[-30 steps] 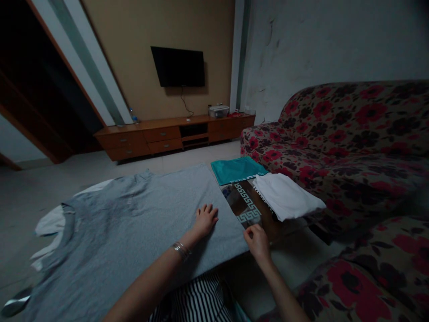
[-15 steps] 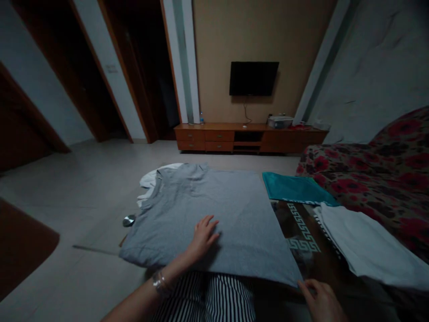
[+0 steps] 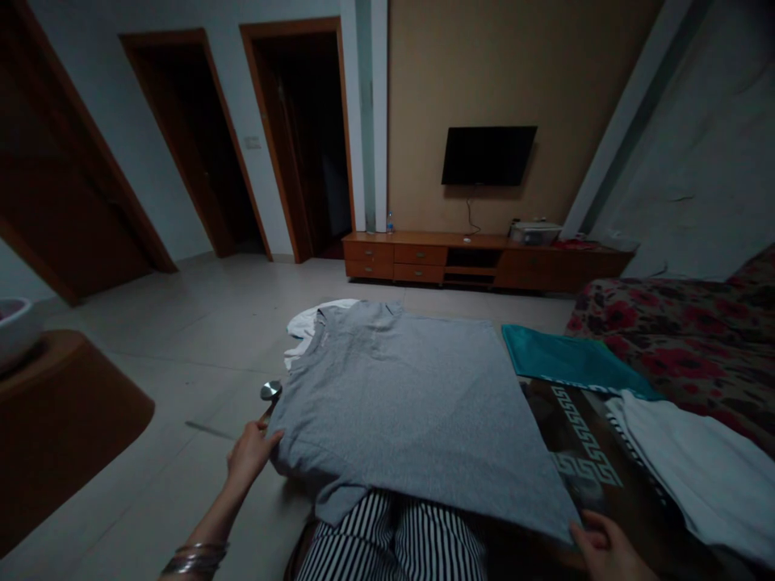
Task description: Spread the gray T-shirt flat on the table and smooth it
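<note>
Shirt (image 3: 412, 403) lies flat across the tabletop (image 3: 581, 460), near edge overhanging. Left hand (image 3: 249, 453) grasps its left corner, right hand (image 3: 605, 549) its right. Uneven pulling could drag it onto the floor (image 3: 151, 387).

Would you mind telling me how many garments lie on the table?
4: a grey T-shirt spread centrally, a white garment under its far-left corner, a teal one folded right, a white one nearer right. Others may be hidden.

Folded teal cloth (image 3: 572, 361) at table's (image 3: 581, 460) far right corner; folded white garment (image 3: 696, 472) along right edge; floral sofa (image 3: 684, 339); wall television (image 3: 488, 155); wooden cabinet (image 3: 478, 260).
</note>
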The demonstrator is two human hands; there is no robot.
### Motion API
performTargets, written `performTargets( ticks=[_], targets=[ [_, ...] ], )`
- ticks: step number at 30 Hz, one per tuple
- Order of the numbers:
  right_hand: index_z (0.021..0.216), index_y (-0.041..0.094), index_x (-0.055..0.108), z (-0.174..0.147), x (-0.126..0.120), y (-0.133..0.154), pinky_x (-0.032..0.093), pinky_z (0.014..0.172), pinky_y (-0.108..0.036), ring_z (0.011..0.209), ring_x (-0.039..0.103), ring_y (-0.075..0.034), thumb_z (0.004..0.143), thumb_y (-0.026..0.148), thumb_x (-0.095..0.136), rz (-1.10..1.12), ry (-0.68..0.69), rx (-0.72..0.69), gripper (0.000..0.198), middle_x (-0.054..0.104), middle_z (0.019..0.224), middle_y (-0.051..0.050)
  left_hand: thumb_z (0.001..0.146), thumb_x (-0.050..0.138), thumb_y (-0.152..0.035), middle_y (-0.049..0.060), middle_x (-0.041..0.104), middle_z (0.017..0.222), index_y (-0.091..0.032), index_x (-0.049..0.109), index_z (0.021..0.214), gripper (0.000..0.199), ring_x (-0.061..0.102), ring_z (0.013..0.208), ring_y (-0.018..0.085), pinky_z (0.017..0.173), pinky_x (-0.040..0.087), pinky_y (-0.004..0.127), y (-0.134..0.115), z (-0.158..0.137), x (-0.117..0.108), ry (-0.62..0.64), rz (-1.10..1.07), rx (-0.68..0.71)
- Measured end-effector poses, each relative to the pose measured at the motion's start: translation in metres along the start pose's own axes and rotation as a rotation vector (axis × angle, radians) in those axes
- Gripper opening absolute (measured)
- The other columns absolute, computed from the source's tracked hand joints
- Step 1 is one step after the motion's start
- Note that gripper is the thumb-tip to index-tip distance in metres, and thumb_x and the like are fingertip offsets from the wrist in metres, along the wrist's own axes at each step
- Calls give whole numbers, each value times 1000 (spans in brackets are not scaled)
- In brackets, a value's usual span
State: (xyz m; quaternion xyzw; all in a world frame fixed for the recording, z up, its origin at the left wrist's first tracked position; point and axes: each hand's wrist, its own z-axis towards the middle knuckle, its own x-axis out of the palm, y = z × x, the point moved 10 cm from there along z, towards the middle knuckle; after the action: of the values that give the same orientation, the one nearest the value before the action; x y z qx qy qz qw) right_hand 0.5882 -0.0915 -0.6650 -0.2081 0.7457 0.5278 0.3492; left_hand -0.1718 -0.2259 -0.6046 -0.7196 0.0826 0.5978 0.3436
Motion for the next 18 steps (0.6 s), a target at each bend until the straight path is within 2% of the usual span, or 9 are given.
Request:
performTargets(
  ticks=[3,5,9,11,13,15,18],
  targets=[
    [100,25,54,1,0,4,50,67,-37,71,69,-29,63,58,50,25,-26,-53,49,72,81,-7,61,59,-48,5,66,71,-19,55,73,31,64,76,27,63,44,30,-7,0,2,108,-153,18],
    [98,23,55,5,-2,-2,51,69,-37,72,69,-29,61,57,51,67,-29,-56,50,72,77,-7,59,60,-47,1,59,59,-20,51,64,28,60,67,23,56,40,27,-5,-4,-12,67,-286,22],
    [88,23,60,8,-6,-22,52,70,-36,77,70,-30,54,58,57,200,15,9,49,73,73,-7,61,59,-52,-1,55,58,-18,53,66,35,55,65,19,56,41,26,13,-24,-40,-124,-554,-15],
    [82,24,61,4,-7,-28,53,68,-36,78,70,-31,51,58,59,223,34,48,46,73,73,-7,61,62,-56,-1,58,63,-17,57,72,41,57,68,20,59,44,27,19,-36,-37,-119,-646,-39],
    [78,25,62,-1,-7,-30,53,68,-36,78,70,-32,50,58,60,224,40,69,43,73,72,-8,60,63,-62,0,62,67,-16,60,76,49,59,71,20,61,47,28,18,-47,-20,2,-742,-55],
    [74,25,62,-5,-6,-29,53,68,-36,76,70,-31,51,58,60,225,40,65,40,73,71,-8,60,64,-67,3,67,75,-16,62,79,54,63,77,22,67,51,30,13,-58,5,198,-879,-59],
    [71,25,61,-6,-5,-29,52,69,-37,75,70,-31,51,58,59,195,14,48,39,73,70,-9,58,70,-67,8,72,92,-17,67,85,57,66,92,25,85,52,36,7,-75,35,430,-1055,-44]
  ],
)
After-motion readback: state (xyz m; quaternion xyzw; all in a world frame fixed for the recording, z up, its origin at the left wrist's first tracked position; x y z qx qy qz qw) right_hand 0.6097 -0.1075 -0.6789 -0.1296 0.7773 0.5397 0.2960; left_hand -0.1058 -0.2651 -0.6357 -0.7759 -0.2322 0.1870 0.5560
